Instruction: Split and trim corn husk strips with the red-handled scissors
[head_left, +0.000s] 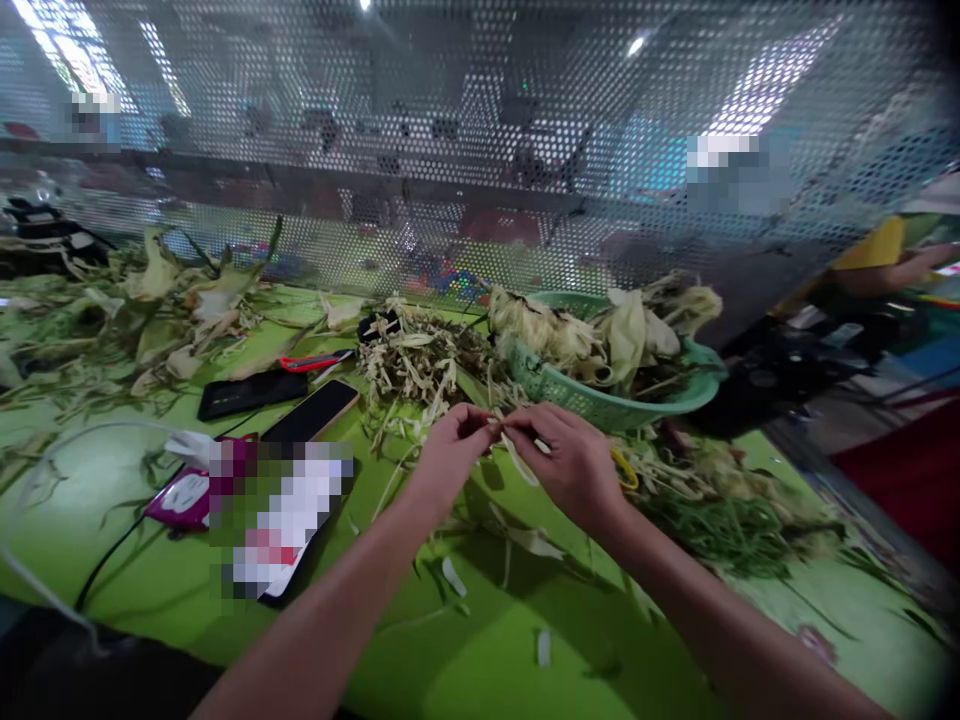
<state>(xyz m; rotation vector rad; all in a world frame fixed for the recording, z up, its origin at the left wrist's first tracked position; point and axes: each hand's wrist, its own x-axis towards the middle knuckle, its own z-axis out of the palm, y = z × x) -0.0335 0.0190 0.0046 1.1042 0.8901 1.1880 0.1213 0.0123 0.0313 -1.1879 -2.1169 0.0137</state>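
From the head-worn camera, two bare hands meet above a glossy lime-green tabletop. The left hand and right hand nearly touch, thumbs and forefingers drawn together in narrow pinches on a thin, pale, husk-like plant strip, whose loose end hangs beneath the right fingers. Just beyond lies a heap of short, dry, cream-coloured plant pieces; behind the right hand, a mint-green perforated plastic basket holds bundled pale husks. Long, dry, greenish leaves spread at far left, and dark green shreds lie at right. The work seems partway along: the heap looks already broken up, while this strip and plenty of larger leaves appear left whole.
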